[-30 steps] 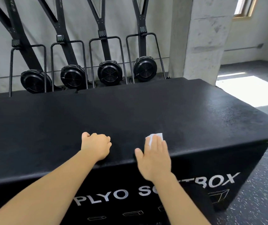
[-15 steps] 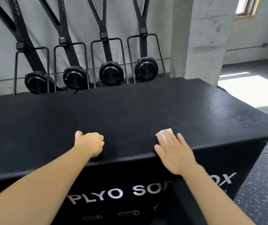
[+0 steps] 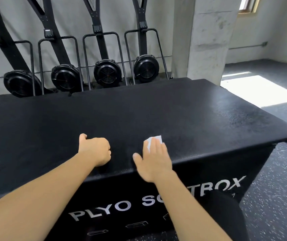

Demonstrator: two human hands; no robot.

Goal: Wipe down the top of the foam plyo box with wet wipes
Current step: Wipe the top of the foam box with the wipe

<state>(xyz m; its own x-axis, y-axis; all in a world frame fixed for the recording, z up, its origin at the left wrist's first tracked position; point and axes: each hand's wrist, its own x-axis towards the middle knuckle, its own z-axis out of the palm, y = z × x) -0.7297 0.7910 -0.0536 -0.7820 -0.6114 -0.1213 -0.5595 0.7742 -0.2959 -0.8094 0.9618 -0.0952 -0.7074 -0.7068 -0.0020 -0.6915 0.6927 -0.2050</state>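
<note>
Though mostly hidden under the right hand (image 3: 154,158), a wet wipe (image 3: 154,140) shows.

Bare forearms reach up from the bottom edge. Left hand (image 3: 94,150) is fisted at centre; right hand (image 3: 154,159) lies flat, fingers straight.

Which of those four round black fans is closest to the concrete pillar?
The rightmost fan, next to the pillar; the other three stand further left.
</note>
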